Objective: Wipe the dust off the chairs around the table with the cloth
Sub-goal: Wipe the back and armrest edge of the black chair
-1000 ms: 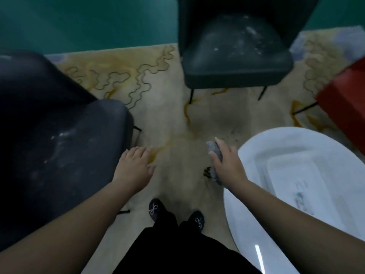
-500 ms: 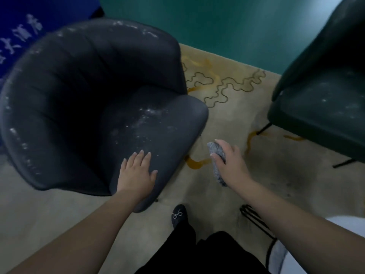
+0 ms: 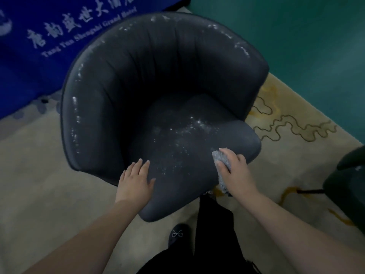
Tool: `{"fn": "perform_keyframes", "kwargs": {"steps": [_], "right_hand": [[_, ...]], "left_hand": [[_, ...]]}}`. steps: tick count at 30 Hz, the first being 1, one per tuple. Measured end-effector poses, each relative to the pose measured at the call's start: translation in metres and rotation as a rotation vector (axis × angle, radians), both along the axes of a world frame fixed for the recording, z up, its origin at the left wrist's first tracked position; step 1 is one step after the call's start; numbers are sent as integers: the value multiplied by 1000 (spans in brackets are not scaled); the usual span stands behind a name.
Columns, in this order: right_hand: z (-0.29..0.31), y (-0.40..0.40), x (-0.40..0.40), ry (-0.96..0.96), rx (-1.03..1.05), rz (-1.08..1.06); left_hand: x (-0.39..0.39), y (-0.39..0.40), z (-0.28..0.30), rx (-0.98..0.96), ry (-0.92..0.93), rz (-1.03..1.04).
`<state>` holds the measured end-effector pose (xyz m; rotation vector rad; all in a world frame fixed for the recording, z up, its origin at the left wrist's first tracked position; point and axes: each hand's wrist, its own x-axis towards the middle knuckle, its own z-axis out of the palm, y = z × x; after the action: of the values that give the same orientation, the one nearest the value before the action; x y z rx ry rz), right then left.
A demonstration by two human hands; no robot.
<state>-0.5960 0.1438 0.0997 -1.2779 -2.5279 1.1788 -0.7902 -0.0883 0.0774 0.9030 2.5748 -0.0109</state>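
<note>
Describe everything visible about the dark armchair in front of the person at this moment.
The armchair is a dark grey tub chair with a curved, channelled back, seemingly leather-like. White dust speckles its seat and rim. It stands upright on a beige patterned carpet. The left hand rests flat on the seat's front; the right hand holds a grey cloth against the seat's front right edge.
</note>
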Motion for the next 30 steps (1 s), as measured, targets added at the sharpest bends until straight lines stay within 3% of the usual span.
{"fn": "perform_keyframes", "kwargs": {"steps": [14, 26, 30], "right_hand": [[-74, 89, -138, -5, -102, 371], [-205, 54, -240, 168, -141, 457], [-245, 27, -257, 189, -60, 652]], "left_hand": [[-32, 51, -57, 27, -63, 476], [-78, 49, -184, 113, -97, 566], [-79, 43, -222, 149, -67, 558]]}}
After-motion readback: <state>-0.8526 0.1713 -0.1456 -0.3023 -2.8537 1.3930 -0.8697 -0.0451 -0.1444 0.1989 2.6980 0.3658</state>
